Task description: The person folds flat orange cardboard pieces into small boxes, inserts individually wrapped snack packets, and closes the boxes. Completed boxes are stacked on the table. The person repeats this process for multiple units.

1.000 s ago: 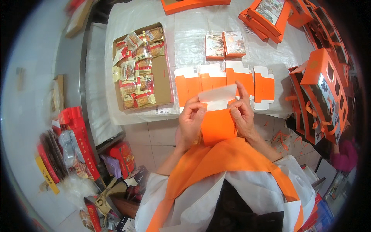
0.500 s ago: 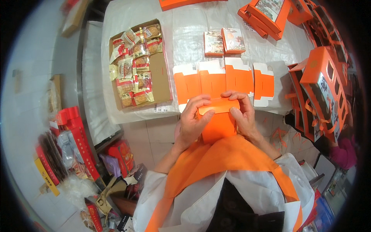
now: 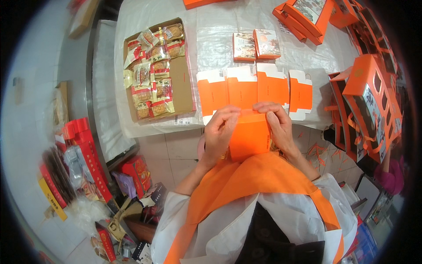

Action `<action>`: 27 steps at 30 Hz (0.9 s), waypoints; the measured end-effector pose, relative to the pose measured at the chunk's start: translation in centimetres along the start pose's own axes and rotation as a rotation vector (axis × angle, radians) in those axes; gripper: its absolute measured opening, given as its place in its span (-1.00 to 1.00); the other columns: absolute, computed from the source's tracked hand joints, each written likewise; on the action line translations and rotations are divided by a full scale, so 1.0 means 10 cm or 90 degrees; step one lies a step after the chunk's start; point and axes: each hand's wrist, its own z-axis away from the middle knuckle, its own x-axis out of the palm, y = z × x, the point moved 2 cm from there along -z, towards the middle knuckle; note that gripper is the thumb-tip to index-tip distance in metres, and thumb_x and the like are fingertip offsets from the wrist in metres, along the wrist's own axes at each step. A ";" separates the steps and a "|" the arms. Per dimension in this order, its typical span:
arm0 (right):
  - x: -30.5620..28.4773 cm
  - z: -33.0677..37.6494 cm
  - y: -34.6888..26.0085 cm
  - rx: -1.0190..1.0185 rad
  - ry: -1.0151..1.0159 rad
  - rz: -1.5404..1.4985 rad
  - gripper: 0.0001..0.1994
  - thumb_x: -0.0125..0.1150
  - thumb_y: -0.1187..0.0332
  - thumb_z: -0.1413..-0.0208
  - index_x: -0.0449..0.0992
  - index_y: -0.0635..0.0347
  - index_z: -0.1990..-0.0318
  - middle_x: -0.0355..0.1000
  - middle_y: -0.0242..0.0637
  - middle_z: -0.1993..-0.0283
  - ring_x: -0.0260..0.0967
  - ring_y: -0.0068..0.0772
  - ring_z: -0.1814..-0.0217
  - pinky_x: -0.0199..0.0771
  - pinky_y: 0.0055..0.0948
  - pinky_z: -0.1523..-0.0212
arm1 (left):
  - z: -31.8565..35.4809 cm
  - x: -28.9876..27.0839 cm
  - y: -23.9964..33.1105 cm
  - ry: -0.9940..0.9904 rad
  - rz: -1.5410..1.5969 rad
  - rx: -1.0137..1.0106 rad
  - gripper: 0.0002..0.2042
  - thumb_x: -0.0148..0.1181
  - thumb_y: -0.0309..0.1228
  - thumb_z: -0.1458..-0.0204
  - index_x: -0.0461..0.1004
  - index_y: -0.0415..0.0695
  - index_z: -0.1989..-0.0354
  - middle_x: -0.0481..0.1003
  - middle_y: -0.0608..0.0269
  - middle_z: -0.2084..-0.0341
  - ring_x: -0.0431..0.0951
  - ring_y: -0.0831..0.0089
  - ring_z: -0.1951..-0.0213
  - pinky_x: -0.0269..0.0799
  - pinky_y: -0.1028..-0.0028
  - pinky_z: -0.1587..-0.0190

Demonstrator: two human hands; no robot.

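Between my two hands is a small orange carton (image 3: 249, 140), held close to my orange apron at the table's near edge. My left hand (image 3: 218, 132) grips its left side, with thumb and fingers bent at the top edge. On the opposite side my right hand (image 3: 279, 126) holds the upper right corner the same way. Just beyond my fingers several flat orange-and-white carton blanks (image 3: 241, 90) lie in a row. Behind them stand two small printed boxes (image 3: 267, 44). What is inside the held carton is hidden.
To the left, an open cardboard tray (image 3: 183, 88) holds several wrapped round pastries (image 3: 159, 70). Orange gift boxes with cut-out windows (image 3: 365, 97) are stacked at the right edge, and more orange boxes (image 3: 303, 17) lie at the back right. Packaging clutter (image 3: 88, 163) fills the lower left.
The carton's top flap, which faced up under my thumbs, has folded away from view, and its flat orange face now shows. My thumbs have moved up to the top edge.
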 end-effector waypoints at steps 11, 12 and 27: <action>-0.12 0.02 -0.02 -0.175 -0.070 0.100 -0.81 -0.08 0.65 -0.04 0.42 0.28 0.22 0.38 -0.13 0.04 0.32 -0.25 -0.03 0.34 -0.38 0.01 | 0.05 0.08 -0.06 0.050 -0.059 0.123 -0.93 0.02 -0.60 -0.07 0.44 -0.31 0.34 0.48 0.07 0.19 0.44 0.30 0.07 0.30 0.40 -0.01; -0.13 0.02 -0.04 -0.190 -0.077 0.134 -0.81 -0.07 0.66 -0.02 0.42 0.29 0.22 0.39 -0.12 0.05 0.33 -0.22 -0.03 0.35 -0.36 0.01 | 0.05 0.08 -0.05 0.049 -0.062 0.126 -0.93 0.02 -0.59 -0.07 0.44 -0.31 0.34 0.48 0.06 0.19 0.44 0.30 0.06 0.30 0.40 -0.02; -0.20 0.04 -0.24 -0.269 -0.148 0.253 -0.80 0.07 0.64 0.09 0.45 0.33 0.24 0.42 -0.08 0.08 0.34 -0.03 -0.02 0.36 -0.22 -0.01 | 0.06 0.11 -0.04 0.023 -0.098 0.190 -0.89 -0.02 -0.54 -0.11 0.44 -0.28 0.35 0.49 0.03 0.21 0.45 0.19 0.05 0.31 0.32 -0.03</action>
